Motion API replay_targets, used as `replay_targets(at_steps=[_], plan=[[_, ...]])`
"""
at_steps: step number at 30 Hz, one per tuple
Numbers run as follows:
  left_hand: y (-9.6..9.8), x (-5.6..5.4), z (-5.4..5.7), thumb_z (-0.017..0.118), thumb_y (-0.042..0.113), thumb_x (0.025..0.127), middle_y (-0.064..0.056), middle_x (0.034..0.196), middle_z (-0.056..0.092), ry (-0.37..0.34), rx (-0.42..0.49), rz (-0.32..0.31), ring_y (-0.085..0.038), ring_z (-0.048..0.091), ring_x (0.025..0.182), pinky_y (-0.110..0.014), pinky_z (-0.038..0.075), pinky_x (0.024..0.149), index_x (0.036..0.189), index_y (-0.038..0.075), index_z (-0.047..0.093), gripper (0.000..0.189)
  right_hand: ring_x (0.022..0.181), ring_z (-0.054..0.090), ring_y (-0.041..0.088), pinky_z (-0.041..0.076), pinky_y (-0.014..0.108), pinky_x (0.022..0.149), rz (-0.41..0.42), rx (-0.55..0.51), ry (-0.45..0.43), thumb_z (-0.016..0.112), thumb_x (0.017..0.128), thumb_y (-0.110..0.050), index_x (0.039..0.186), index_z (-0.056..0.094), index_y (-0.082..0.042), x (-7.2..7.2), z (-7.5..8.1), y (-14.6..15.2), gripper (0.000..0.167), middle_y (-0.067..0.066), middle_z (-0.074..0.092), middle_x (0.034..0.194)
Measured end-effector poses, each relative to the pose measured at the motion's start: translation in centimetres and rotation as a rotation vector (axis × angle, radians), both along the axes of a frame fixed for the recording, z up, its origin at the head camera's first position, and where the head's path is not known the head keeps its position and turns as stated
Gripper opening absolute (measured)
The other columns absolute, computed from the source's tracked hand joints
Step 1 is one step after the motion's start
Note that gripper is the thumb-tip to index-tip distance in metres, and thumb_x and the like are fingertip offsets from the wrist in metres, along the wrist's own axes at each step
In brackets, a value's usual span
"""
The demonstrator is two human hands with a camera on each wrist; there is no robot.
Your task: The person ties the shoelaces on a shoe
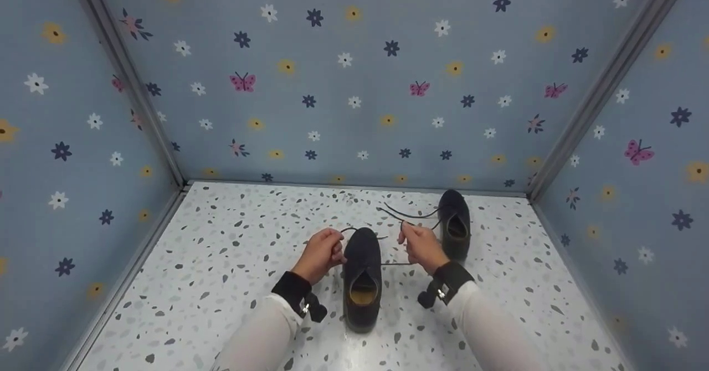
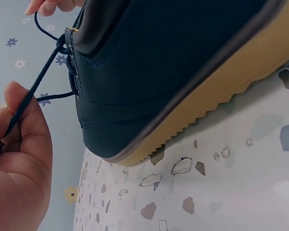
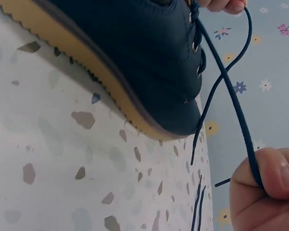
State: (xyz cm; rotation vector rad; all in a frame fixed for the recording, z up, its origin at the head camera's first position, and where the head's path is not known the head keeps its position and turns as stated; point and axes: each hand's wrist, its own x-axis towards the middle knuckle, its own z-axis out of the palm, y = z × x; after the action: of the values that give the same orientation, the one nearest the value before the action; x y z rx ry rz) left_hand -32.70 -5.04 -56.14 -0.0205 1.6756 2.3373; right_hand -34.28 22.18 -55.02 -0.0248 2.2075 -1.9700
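A dark blue lace-up shoe [image 1: 363, 274] with a tan ridged sole stands on the floor between my hands, toe pointing away. My left hand [image 1: 324, 253] is at its left side, and in the left wrist view the fingers curl round a dark blue shoelace [image 2: 36, 82] drawn out from the eyelets. On the other side, my right hand [image 1: 424, 245] pinches a lace [image 3: 241, 115] between thumb and forefinger, pulled out taut to the right. Loose lace also crosses in front of the shoe in the right wrist view.
A second dark shoe [image 1: 455, 224] stands to the right near the back wall, its loose laces trailing left toward my right hand. Blue flower-printed panels [image 1: 354, 83] enclose the speckled white floor [image 1: 238, 238] at the back and both sides.
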Motion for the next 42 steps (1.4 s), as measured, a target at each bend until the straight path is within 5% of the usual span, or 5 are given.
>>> replay_targets(at_steps=[10, 24, 42], plan=[[-0.4, 0.4, -1.0, 0.048, 0.011, 0.108, 0.006, 0.065, 0.036, -0.025, 0.003, 0.009, -0.006, 0.034, 0.053, -0.028, 0.050, 0.063, 0.095, 0.009, 0.051, 0.014, 0.040, 0.037, 0.008, 0.036, 0.025, 0.043, -0.009, 0.139, 0.025, 0.051, 0.110, -0.040, 0.080, 0.066, -0.009, 0.2, -1.0, 0.6, 0.045, -0.007, 0.039, 0.048], [-0.8, 0.9, -2.2, 0.047, 0.008, 0.108, 0.009, 0.060, 0.028, -0.045, 0.028, 0.024, -0.006, 0.029, 0.051, -0.027, 0.048, 0.062, 0.094, 0.008, 0.050, 0.014, 0.041, 0.037, 0.008, 0.036, 0.024, 0.044, -0.018, 0.176, 0.002, 0.051, 0.110, -0.041, 0.080, 0.065, -0.009, 0.5, -2.2, 1.1, 0.046, -0.007, 0.038, 0.048], [-0.4, 1.0, -1.9, 0.049, 0.010, 0.107, 0.004, 0.068, 0.040, -0.045, -0.043, 0.024, -0.009, 0.041, 0.057, -0.030, 0.055, 0.067, 0.096, 0.008, 0.051, 0.012, 0.044, 0.041, 0.010, 0.049, 0.028, 0.051, 0.008, 0.286, 0.023, 0.051, 0.109, -0.044, 0.089, 0.073, -0.008, 0.6, -2.5, 0.8, 0.046, -0.007, 0.041, 0.050]])
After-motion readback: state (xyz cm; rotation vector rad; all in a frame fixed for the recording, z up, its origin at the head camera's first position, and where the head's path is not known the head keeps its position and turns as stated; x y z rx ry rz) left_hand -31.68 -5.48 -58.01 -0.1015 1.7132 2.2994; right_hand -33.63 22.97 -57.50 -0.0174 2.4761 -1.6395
